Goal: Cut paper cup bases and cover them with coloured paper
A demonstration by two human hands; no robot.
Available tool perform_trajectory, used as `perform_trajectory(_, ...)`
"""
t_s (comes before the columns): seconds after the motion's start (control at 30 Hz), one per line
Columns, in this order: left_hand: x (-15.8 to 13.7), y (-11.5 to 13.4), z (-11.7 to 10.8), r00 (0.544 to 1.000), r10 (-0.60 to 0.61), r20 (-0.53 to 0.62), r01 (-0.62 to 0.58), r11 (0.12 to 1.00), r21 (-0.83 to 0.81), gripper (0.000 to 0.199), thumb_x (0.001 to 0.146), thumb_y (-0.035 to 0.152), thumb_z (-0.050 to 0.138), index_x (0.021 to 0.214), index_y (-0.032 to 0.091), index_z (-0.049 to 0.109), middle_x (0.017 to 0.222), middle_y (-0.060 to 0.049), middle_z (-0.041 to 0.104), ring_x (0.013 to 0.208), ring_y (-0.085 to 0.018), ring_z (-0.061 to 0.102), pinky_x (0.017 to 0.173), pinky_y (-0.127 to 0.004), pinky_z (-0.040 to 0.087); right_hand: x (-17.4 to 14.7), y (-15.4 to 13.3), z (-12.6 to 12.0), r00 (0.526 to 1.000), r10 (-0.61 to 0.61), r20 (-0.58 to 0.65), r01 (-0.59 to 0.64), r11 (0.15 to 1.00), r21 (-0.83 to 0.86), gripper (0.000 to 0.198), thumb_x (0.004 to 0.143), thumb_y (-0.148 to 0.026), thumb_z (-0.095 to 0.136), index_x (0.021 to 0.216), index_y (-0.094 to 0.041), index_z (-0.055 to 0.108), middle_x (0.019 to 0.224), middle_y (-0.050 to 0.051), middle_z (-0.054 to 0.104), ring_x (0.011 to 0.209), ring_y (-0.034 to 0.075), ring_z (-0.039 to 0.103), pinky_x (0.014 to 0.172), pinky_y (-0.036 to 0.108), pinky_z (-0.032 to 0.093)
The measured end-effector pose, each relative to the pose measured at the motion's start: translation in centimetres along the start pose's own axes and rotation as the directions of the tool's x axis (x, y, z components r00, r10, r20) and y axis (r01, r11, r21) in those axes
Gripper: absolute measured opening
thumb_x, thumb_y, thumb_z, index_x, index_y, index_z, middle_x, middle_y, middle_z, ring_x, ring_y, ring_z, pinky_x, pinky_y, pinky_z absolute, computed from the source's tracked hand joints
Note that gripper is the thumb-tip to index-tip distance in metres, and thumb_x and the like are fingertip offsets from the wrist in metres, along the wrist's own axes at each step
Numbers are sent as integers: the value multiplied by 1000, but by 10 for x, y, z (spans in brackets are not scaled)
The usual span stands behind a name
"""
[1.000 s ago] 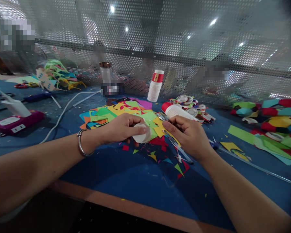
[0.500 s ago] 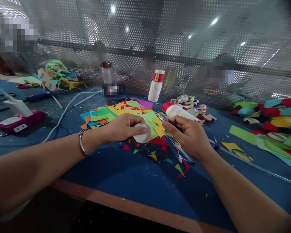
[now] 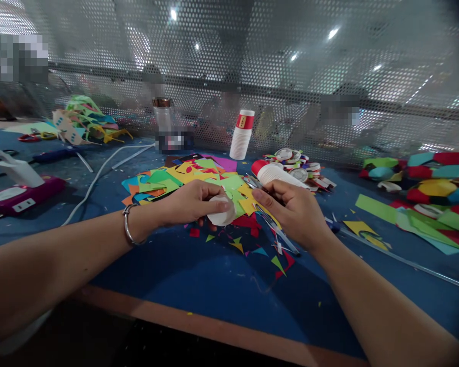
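Note:
My left hand [image 3: 193, 203] pinches a round white paper piece [image 3: 222, 214] between thumb and fingers, over the near edge of a heap of coloured paper [image 3: 191, 176]. My right hand [image 3: 292, 209] is closed around scissors [image 3: 252, 182]; only their silver blades show, pointing up and left, and the handles are hidden in my fingers. Blades and white piece are apart. Below my right hand lie pens or thin sticks [image 3: 279, 232] and small paper scraps [image 3: 237, 244].
One stack of paper cups [image 3: 240, 140] stands at the back; another stack [image 3: 279, 175] lies behind my right hand. A bottle [image 3: 163, 114], a purple power strip [image 3: 26, 196] and a white cable [image 3: 99, 176] are at left. Coloured paper shapes [image 3: 439, 191] lie right, and a mesh screen [image 3: 283, 66] rises behind.
The whole scene has shifted slightly left as my head turned. Both hands keep their grips, and the white piece appears tilted a little differently.

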State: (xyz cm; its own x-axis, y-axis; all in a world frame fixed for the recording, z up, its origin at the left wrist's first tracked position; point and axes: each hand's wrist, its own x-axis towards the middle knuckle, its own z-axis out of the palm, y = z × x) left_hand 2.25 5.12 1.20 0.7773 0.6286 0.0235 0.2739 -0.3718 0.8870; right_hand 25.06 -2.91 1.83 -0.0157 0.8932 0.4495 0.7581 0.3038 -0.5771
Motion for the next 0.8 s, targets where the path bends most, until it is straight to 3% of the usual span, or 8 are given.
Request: perform_trajectory(0.8, -1, 3, -1, 1000, 1, -3, -1, 1000, -5, 26, 93, 40, 59, 95, 15, 66, 74, -2, 68, 52, -8, 59, 42, -15, 42, 2, 2, 0, 1000, 4, 12, -4, 1000, 12, 43, 91, -57, 61, 71, -20, 54, 60, -4, 45, 55, 11, 37, 50, 28, 28)
